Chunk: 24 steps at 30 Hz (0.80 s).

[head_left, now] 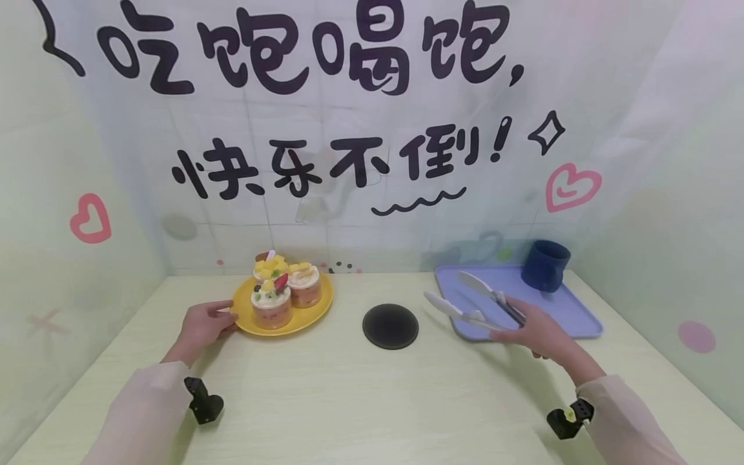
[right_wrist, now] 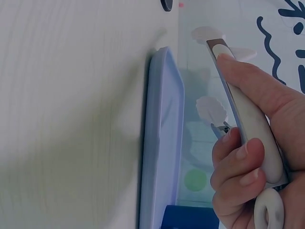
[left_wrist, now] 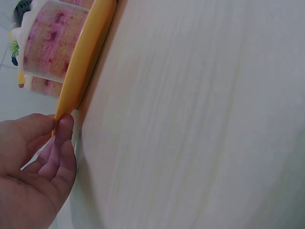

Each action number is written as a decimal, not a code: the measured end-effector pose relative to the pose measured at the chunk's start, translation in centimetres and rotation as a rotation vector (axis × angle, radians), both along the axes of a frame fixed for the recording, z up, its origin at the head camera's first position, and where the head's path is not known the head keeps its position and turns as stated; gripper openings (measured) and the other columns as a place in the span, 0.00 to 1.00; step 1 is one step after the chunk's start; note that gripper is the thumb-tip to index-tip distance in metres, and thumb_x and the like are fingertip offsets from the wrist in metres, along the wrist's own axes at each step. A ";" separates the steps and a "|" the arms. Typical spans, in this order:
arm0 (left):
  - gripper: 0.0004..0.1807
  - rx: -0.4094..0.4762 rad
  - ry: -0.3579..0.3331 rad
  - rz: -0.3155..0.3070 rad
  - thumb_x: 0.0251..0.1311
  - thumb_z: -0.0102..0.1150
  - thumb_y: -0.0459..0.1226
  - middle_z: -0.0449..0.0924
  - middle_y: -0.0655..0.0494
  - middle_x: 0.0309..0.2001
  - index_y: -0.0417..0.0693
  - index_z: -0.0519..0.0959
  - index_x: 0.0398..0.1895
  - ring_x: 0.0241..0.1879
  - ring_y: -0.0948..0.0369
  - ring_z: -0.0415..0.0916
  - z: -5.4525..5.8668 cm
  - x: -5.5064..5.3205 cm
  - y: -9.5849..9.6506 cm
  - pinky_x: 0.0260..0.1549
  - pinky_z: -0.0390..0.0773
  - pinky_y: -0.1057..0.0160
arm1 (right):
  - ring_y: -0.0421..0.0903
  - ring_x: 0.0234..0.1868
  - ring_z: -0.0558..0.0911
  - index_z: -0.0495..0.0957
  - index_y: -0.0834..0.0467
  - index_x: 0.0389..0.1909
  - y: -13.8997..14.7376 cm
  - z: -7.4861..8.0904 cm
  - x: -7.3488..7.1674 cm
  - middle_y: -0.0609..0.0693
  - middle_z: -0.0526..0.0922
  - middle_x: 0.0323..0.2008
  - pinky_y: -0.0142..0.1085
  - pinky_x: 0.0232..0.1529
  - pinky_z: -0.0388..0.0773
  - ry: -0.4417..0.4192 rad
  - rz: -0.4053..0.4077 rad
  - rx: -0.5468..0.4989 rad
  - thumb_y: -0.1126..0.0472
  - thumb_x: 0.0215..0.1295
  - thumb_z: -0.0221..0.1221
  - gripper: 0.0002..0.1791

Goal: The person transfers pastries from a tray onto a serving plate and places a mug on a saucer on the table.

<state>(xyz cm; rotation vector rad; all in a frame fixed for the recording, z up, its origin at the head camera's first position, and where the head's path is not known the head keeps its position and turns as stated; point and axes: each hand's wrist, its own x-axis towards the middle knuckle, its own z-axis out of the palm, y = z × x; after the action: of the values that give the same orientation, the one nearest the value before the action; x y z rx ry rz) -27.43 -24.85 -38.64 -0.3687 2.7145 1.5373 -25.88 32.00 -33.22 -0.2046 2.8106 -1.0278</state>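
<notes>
My left hand (head_left: 203, 326) pinches the rim of a yellow plate (head_left: 316, 310) between thumb and fingers, as the left wrist view also shows. On the plate stand three dessert cups (head_left: 272, 311) with pink layered cake, cream and fruit pieces on top. My right hand (head_left: 537, 332) grips a pair of tongs (head_left: 465, 314) by the handles, fingers curled round them in the right wrist view. The tongs' two arms stand spread with nothing between their tips. They are above the left part of a lavender tray (head_left: 572, 316).
A dark blue mug (head_left: 545, 265) stands at the tray's back right. A round black coaster (head_left: 391, 326) lies on the pale table between plate and tray. A printed cloth backdrop (head_left: 349, 239) rises behind the table and along both sides.
</notes>
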 end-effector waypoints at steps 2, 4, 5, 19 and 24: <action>0.28 0.002 0.004 0.000 0.62 0.52 0.34 0.75 0.32 0.45 0.27 0.60 0.62 0.30 0.64 0.77 0.0 0.0 0.0 0.30 0.78 0.71 | 0.40 0.09 0.52 0.47 0.58 0.71 0.2 -0.1 0.1 0.57 0.74 0.23 0.30 0.09 0.55 -0.006 0.000 -0.011 0.44 0.50 0.65 0.53; 0.28 0.008 0.003 0.002 0.61 0.53 0.33 0.75 0.32 0.45 0.27 0.60 0.62 0.30 0.64 0.77 0.0 0.0 0.0 0.30 0.78 0.70 | 0.40 0.09 0.52 0.46 0.59 0.71 0.5 -0.2 0.1 0.56 0.74 0.22 0.30 0.09 0.55 -0.012 -0.002 -0.022 0.45 0.50 0.65 0.53; 0.28 0.011 0.002 0.004 0.61 0.53 0.33 0.75 0.32 0.45 0.27 0.60 0.62 0.30 0.64 0.77 -0.1 0.0 0.0 0.30 0.78 0.70 | 0.40 0.09 0.51 0.46 0.59 0.71 0.7 -0.2 0.2 0.56 0.74 0.20 0.30 0.09 0.55 -0.017 -0.007 -0.025 0.45 0.50 0.65 0.53; 0.29 -0.004 -0.010 0.003 0.62 0.53 0.35 0.74 0.31 0.48 0.27 0.58 0.62 0.33 0.61 0.78 0.3 0.2 0.0 0.33 0.79 0.68 | 0.40 0.09 0.54 0.47 0.60 0.70 2.1 0.0 0.6 0.56 0.71 0.25 0.31 0.10 0.57 -0.023 -0.046 -0.032 0.44 0.50 0.65 0.53; 0.29 -0.002 -0.014 0.005 0.62 0.53 0.34 0.74 0.32 0.47 0.27 0.59 0.62 0.32 0.62 0.78 0.2 0.0 0.0 0.33 0.79 0.69 | 0.40 0.10 0.54 0.47 0.61 0.70 2.9 -0.1 0.9 0.56 0.71 0.28 0.31 0.10 0.57 -0.025 -0.066 -0.021 0.44 0.50 0.65 0.54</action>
<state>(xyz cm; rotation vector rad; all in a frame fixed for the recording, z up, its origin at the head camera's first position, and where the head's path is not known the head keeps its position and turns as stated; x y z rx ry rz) -27.45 -24.88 -38.44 -0.3856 2.7064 1.5279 -24.95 34.88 -33.36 -0.1004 2.8021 -1.0669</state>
